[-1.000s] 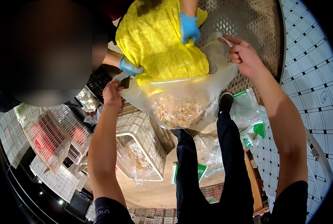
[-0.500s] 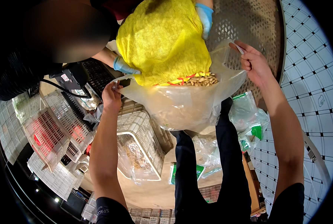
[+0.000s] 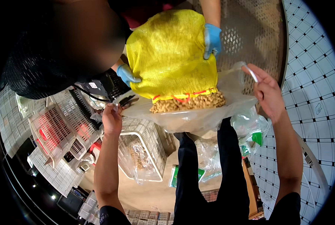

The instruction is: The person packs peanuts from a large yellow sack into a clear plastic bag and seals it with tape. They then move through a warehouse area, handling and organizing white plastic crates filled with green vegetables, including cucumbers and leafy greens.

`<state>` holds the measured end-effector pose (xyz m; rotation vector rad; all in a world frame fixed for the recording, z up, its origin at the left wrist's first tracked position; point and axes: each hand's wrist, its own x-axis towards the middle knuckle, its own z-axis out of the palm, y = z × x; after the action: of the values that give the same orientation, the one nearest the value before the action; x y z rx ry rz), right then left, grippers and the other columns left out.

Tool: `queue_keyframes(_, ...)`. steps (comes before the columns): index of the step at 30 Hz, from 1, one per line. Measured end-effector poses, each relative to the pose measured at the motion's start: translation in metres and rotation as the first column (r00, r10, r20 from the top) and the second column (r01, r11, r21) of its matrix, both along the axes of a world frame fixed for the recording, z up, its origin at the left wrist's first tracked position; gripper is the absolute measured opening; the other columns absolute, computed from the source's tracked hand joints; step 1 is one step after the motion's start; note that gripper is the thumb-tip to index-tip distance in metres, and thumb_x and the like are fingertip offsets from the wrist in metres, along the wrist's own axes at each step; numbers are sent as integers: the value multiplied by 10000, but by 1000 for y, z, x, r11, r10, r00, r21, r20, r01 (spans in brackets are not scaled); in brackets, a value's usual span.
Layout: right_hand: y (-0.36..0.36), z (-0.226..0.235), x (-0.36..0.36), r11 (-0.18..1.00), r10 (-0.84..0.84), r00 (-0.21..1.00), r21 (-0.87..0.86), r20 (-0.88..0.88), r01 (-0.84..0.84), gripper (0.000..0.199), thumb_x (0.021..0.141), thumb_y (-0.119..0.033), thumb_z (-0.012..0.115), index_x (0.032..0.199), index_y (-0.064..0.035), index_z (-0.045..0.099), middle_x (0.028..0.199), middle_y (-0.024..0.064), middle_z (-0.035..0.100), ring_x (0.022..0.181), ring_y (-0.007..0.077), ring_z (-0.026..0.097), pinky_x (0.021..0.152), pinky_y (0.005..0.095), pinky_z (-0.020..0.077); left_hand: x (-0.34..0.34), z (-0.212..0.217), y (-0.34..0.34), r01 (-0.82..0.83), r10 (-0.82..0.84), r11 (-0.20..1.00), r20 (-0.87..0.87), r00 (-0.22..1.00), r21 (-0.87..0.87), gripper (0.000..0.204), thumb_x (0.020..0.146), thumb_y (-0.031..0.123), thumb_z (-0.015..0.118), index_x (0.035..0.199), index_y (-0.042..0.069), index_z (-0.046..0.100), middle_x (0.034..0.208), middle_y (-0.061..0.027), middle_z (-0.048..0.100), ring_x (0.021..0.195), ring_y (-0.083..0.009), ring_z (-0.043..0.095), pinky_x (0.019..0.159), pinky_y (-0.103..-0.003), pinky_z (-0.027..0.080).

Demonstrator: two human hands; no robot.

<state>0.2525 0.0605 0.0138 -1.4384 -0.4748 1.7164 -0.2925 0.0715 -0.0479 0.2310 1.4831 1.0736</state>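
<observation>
Both my hands hold a large clear plastic bag (image 3: 197, 119) stretched wide by its rim. My left hand (image 3: 112, 119) pinches the left side of the rim, and my right hand (image 3: 268, 93) grips the right side. A slim white strip (image 3: 252, 73) shows between my right fingers; its kind is unclear. Over the bag's mouth, a co-worker's blue-gloved hands (image 3: 212, 42) tilt a yellow mesh sack (image 3: 171, 56) with red cord along its lower edge. Tan pieces that look like unshelled peanuts (image 3: 192, 102) spill from the sack into the bag.
A white plastic crate (image 3: 158, 150) with a bag of tan pieces stands below my left hand. More crates (image 3: 53, 129) are stacked at left. Clear packaging with green print (image 3: 250, 131) lies near my legs. A perforated brown surface (image 3: 250, 30) and a tiled floor (image 3: 310, 93) extend right.
The yellow sack has come nearer and lower, and many more tan pieces show at its mouth. Both my hands have moved lower with the bag's rim.
</observation>
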Motion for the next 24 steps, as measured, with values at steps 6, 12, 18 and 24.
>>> queue_keyframes(6,11,-22,-3,997,-67,998,-37,-6,67,589,780,70,405,1367,29,431,1379,130,511,513,21,358,466,167,313,4,-30,8,50,-49,997,16,999,-63,155,919,86,413,873,12,542,987,-162,650,704,-188,528,741,-324,454)
queue_keyframes(12,4,-36,-10,1000,2,999,-25,54,-1,600,774,78,403,1372,31,427,1366,130,523,510,31,356,462,171,310,21,-40,1,92,-91,995,29,995,-36,149,906,74,457,821,-4,552,904,-138,635,694,-184,519,687,-306,445)
queue_keyframes(18,-26,-1,-11,1000,16,999,-8,48,-16,616,770,101,387,1375,1,443,1395,148,492,519,29,366,480,171,311,23,-2,-32,63,-63,998,-2,998,24,250,853,0,527,651,106,424,635,-20,454,605,-153,453,782,-337,471)
queue_keyframes(24,-45,14,-5,1000,6,1000,-25,23,-5,605,781,104,387,1373,-8,450,1389,141,497,535,29,378,503,174,327,-6,10,-49,-63,64,997,20,998,-39,225,844,-31,507,663,95,458,662,-27,479,672,-156,484,780,-346,453)
